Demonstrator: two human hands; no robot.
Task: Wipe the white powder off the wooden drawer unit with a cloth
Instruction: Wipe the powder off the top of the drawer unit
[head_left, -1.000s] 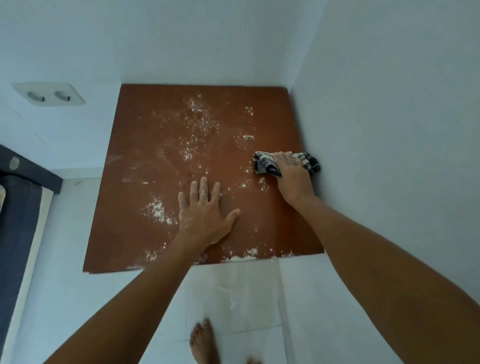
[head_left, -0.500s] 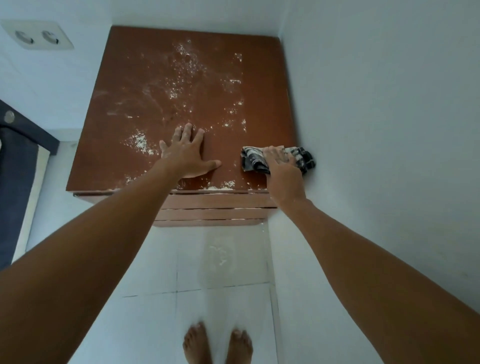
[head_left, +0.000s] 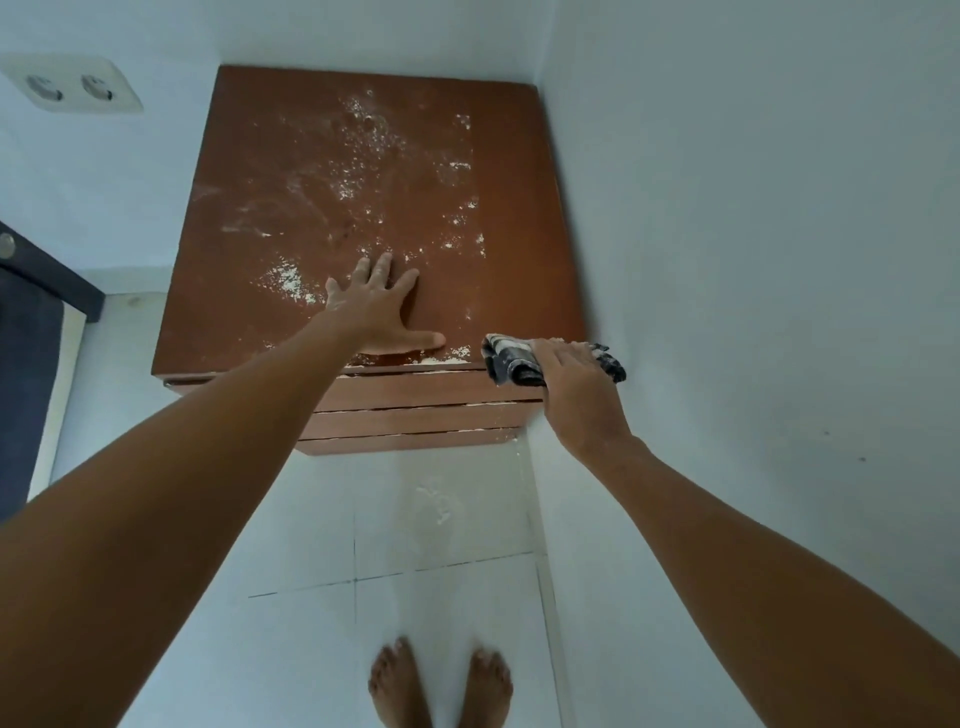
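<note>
Gripping cloth (head_left: 511, 359) at drawer unit (head_left: 519, 218) front right corner: right hand (head_left: 576, 395). Left hand (head_left: 376, 306) flat, fingers spread, on powder (head_left: 285, 280)-dusted top.

walls (head_left: 727, 208) hem the drawer unit (head_left: 249, 291) behind and right; left side open

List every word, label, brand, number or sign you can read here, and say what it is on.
None: no readable text shows anywhere.
The drawer unit, the cloth and the wall socket carry no lettering that shows.
The round mark on the dark furniture is too small to read.
</note>
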